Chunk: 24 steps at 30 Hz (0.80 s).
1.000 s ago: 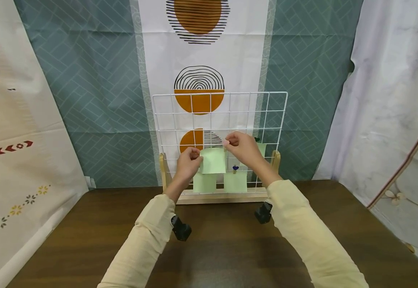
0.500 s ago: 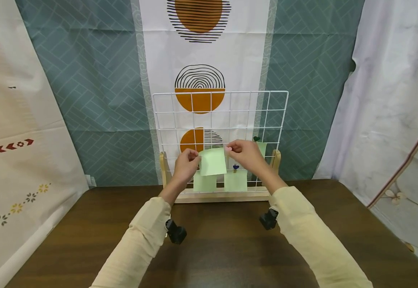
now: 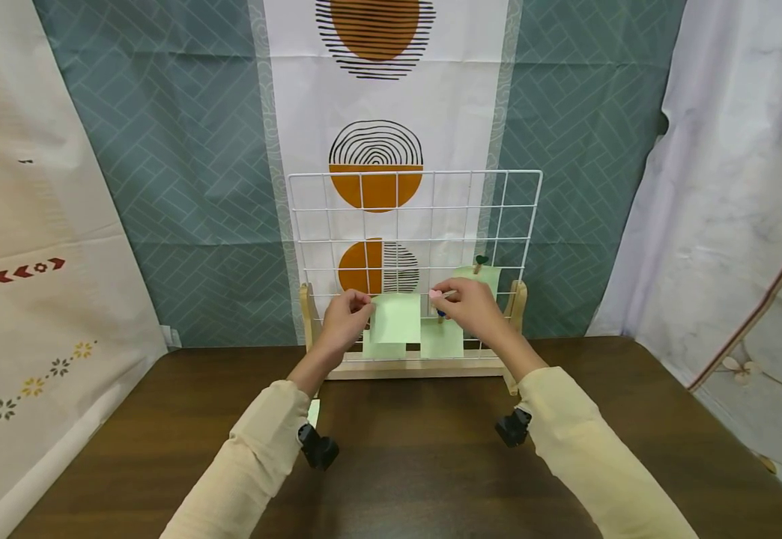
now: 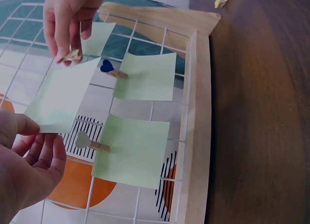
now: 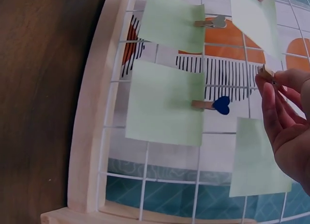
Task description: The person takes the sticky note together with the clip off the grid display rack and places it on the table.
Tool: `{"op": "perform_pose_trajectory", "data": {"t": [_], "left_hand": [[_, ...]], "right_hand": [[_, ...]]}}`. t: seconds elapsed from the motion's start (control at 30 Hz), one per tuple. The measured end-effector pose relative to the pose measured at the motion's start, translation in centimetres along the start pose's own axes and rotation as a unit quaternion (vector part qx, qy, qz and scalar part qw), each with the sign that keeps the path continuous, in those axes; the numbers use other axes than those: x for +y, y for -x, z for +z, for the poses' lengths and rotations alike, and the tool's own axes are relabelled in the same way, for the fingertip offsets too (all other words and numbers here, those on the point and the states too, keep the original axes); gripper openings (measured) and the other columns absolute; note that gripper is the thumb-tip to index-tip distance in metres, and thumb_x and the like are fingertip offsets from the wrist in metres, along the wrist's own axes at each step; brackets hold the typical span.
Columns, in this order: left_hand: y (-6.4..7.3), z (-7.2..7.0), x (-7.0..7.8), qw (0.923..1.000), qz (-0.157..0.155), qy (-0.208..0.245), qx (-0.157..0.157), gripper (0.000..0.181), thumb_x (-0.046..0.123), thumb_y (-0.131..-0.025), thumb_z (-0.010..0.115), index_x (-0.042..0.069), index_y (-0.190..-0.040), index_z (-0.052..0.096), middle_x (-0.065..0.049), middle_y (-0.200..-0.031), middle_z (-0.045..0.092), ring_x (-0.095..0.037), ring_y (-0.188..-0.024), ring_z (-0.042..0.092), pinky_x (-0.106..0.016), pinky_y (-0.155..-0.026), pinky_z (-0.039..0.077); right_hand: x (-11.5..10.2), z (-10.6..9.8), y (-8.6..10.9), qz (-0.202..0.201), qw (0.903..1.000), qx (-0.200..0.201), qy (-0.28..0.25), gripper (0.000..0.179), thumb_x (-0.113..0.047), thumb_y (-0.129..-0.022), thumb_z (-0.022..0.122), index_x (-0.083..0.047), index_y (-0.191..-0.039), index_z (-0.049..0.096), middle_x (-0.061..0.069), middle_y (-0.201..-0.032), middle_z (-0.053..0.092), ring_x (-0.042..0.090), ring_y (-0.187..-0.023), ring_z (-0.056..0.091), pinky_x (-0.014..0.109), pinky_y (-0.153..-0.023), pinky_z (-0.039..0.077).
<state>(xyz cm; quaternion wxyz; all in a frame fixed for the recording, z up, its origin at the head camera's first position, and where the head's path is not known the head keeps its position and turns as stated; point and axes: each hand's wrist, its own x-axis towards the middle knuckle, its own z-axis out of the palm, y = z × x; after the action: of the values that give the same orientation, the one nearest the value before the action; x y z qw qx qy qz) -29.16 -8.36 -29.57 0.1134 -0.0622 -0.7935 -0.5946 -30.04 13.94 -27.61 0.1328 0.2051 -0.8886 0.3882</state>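
Observation:
My left hand [image 3: 345, 320] pinches the left edge of a pale green paper note [image 3: 396, 318], which it holds in front of a white wire grid [image 3: 414, 208]. Between thumb and fingers, my right hand [image 3: 475, 307] pinches a small wooden clothespin [image 5: 265, 72], just apart from the note. Other green notes hang on the grid. One has a blue heart clothespin [image 5: 221, 105], another a whitish heart clothespin [image 4: 86, 140], and a third, farther right, a dark green heart clothespin [image 3: 482, 260].
The grid stands upright in a wooden base [image 3: 425, 368] on a dark brown table [image 3: 404, 457]. A yellow clothespin [image 4: 223, 0] lies on the table. A green paper edge [image 3: 314, 410] shows beside the left sleeve. Patterned curtains [image 3: 182, 187] hang behind.
Both hands have come down a little, and the held note with them. My right hand has also shifted right, away from the note's upper corner.

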Motion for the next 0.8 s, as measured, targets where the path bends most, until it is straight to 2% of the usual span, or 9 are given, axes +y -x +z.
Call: {"op": "perform_pose_trajectory", "data": {"t": [0.1,0.3,0.47,0.57,0.63,0.7,0.8], "left_hand": [[0.3,-0.1,-0.2,1.0000,-0.003,-0.003,-0.002,0.011,0.005,-0.093,0.057,-0.004,-0.099,0.059,-0.013,-0.090,0.059,-0.023,-0.079,0.055,-0.045,-0.079,0.053],[0.9,-0.4,-0.7,0.9999,-0.011,0.003,-0.009,0.011,0.005,-0.093,0.058,-0.005,-0.099,0.060,-0.013,-0.089,0.059,-0.023,-0.078,0.055,-0.046,-0.080,0.053],[1.2,-0.6,-1.4,0.9998,0.008,0.006,-0.015,0.007,0.000,-0.091,0.058,-0.006,-0.095,0.059,-0.013,-0.085,0.060,-0.026,-0.077,0.057,-0.034,-0.070,0.054],[1.4,-0.8,-1.8,0.9997,0.011,-0.003,-0.021,0.006,-0.002,-0.090,0.059,-0.007,-0.094,0.059,-0.012,-0.083,0.060,-0.030,-0.078,0.058,-0.033,-0.067,0.053],[1.6,-0.9,-2.1,0.9995,0.008,-0.011,-0.028,0.007,-0.001,-0.090,0.059,-0.007,-0.094,0.059,-0.013,-0.083,0.060,-0.031,-0.079,0.058,-0.036,-0.070,0.054],[1.9,-1.2,-2.5,0.9991,0.003,-0.027,-0.033,0.007,0.000,-0.090,0.060,-0.006,-0.094,0.060,-0.012,-0.082,0.061,-0.028,-0.078,0.058,-0.038,-0.073,0.054],[2.2,-1.6,-3.2,0.9982,0.003,-0.042,-0.042,0.007,0.000,-0.090,0.060,-0.006,-0.094,0.060,-0.012,-0.081,0.062,-0.024,-0.075,0.059,-0.036,-0.072,0.054]], "right_hand": [[0.5,0.0,0.4,0.010,0.9999,0.001,-0.011,0.031,-0.021,-0.097,0.060,0.000,-0.119,0.065,0.016,-0.106,0.069,0.028,-0.082,0.069,0.043,-0.073,0.053],[1.5,0.3,1.1,0.016,0.9995,0.002,-0.026,0.029,-0.020,-0.096,0.062,-0.001,-0.117,0.066,0.015,-0.110,0.067,0.033,-0.088,0.068,0.040,-0.070,0.055],[2.5,0.8,2.0,0.013,0.9997,-0.006,-0.021,0.027,-0.016,-0.095,0.063,0.000,-0.115,0.067,0.014,-0.102,0.069,0.034,-0.082,0.068,0.035,-0.062,0.054],[3.1,1.0,2.5,0.011,0.9995,-0.011,-0.028,0.027,-0.015,-0.095,0.063,0.002,-0.116,0.067,0.015,-0.102,0.070,0.034,-0.082,0.068,0.033,-0.061,0.054],[3.4,1.1,2.7,0.007,0.9995,-0.011,-0.030,0.026,-0.014,-0.094,0.063,0.002,-0.115,0.067,0.016,-0.103,0.069,0.034,-0.081,0.068,0.034,-0.061,0.055],[3.7,1.0,3.0,0.002,0.9998,-0.007,-0.020,0.025,-0.014,-0.094,0.064,0.002,-0.113,0.068,0.016,-0.103,0.069,0.032,-0.077,0.069,0.035,-0.062,0.054],[4.2,0.8,3.2,-0.009,0.9999,0.004,0.006,0.025,-0.014,-0.094,0.064,0.001,-0.113,0.069,0.017,-0.108,0.068,0.031,-0.082,0.069,0.039,-0.066,0.055]]}}
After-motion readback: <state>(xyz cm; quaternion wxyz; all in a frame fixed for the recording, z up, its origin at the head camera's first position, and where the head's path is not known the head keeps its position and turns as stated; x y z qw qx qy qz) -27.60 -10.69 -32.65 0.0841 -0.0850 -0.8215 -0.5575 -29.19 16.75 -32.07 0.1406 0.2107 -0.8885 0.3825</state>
